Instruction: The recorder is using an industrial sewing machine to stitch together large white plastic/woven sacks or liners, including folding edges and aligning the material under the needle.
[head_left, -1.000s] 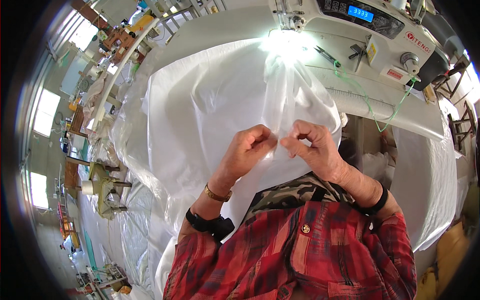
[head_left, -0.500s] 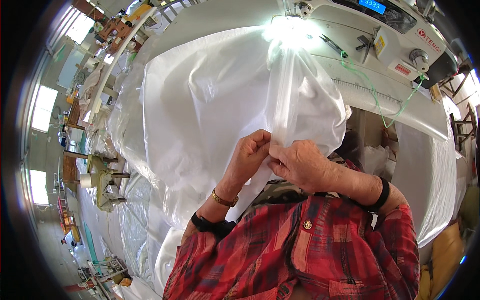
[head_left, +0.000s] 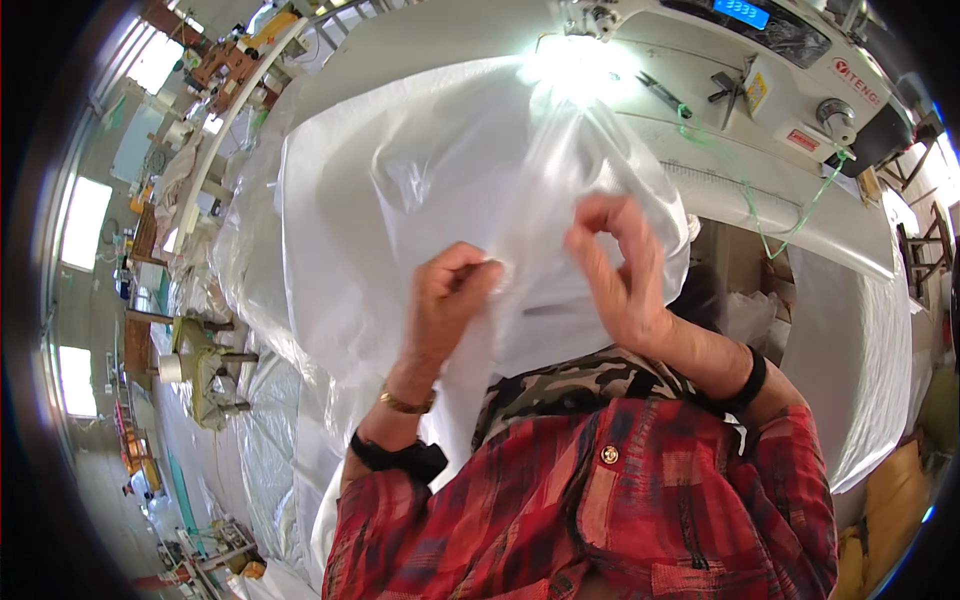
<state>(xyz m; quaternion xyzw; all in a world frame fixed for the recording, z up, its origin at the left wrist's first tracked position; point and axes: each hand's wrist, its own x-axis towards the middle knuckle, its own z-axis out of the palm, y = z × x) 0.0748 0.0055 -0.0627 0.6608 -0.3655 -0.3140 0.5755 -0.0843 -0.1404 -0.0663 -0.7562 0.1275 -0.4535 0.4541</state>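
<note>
A large sheet of glossy white fabric [head_left: 380,220] drapes over the machine bed and down toward my lap, its gathered part running up to the bright lamp of the sewing machine [head_left: 795,95]. My left hand [head_left: 447,300] has its thumb and fingers pinched together on the edge of the fabric strip. To its right, my right hand [head_left: 625,275] is raised over the fabric, blurred by motion, its thumb and forefinger curved apart with nothing visible between them. The needle area is hidden by glare.
Thread snips [head_left: 662,95] and a small black tool [head_left: 727,88] lie on the machine bed. Green cord [head_left: 750,190] hangs over its front edge. White fabric [head_left: 835,350] hangs at the right; plastic-covered material [head_left: 265,400] lies at the left, beside a stool [head_left: 195,365].
My hands, together on the strip before, have parted. The left moved left with the fabric edge; the right let go and rose up and rightward. The strip now slants left.
</note>
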